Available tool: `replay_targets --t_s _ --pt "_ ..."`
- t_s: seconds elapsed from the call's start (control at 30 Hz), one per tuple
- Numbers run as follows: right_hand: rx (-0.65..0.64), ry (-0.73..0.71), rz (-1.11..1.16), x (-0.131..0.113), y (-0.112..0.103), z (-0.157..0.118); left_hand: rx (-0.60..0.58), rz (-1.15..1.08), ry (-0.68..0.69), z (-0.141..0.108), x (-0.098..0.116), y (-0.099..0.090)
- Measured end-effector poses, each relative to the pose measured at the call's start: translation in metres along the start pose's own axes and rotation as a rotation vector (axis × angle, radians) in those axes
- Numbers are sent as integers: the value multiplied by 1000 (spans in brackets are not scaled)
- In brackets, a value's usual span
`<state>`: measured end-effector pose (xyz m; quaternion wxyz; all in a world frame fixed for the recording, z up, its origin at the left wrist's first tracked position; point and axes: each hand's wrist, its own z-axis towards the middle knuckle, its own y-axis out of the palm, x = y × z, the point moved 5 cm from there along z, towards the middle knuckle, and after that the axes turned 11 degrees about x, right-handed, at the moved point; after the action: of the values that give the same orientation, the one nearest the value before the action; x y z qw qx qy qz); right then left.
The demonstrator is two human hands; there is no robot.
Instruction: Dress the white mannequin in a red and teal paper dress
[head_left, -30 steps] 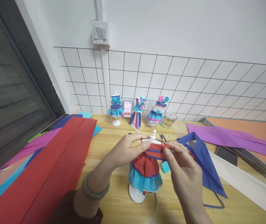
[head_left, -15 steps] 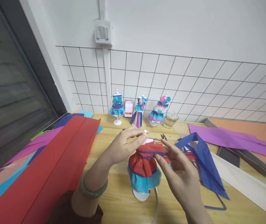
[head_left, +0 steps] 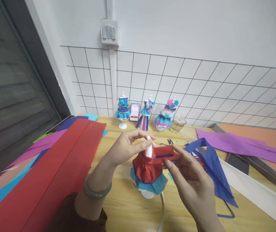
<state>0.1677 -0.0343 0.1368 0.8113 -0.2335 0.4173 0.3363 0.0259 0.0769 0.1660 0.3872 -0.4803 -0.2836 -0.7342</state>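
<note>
A small white dress form (head_left: 149, 151) stands on the table, wearing a red and turquoise tiered skirt (head_left: 149, 171). The thumb and fingers of my left hand (head_left: 125, 146) close on the white knob at its neck. A red fabric strip (head_left: 165, 152) with a dark blue stripe reaches from the form's bodice out to the right. My right hand (head_left: 193, 175) pinches the strip's far end between thumb and fingers. The back of the form cannot be seen.
Three dressed miniature forms (head_left: 122, 111) stand at the back, beside a phone (head_left: 134, 111) and a glass cup (head_left: 178, 124). Small black snips (head_left: 170, 141) lie behind my right hand. Red cloth (head_left: 55, 161) covers the left side; blue fabric (head_left: 219, 174) and white strips lie right.
The dress form has turned and tilts differently, its side now showing. The red strip has moved from across the bodice to stretch out rightward in my right hand.
</note>
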Motion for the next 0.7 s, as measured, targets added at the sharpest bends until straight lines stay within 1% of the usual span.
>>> replay_targets --t_s 0.13,0.27,0.33,0.5,0.57,0.63,0.7 --pt "51 56 16 -4 -1 2 4 -24 -47 0 0 2" --pt "93 97 27 -5 -4 2 9 -19 -62 0 0 3" --pt "58 120 43 -3 -4 2 -7 -14 -61 0 0 4" --pt "-167 172 100 0 2 2 -41 8 -56 -4 -2 7" --pt "-231 191 102 -2 4 2 -51 12 -50 -5 -2 9" --pt "-216 212 104 -4 5 3 -58 32 -40 -6 -1 11" --pt "-141 221 92 -6 5 5 -59 63 -21 -6 1 13"
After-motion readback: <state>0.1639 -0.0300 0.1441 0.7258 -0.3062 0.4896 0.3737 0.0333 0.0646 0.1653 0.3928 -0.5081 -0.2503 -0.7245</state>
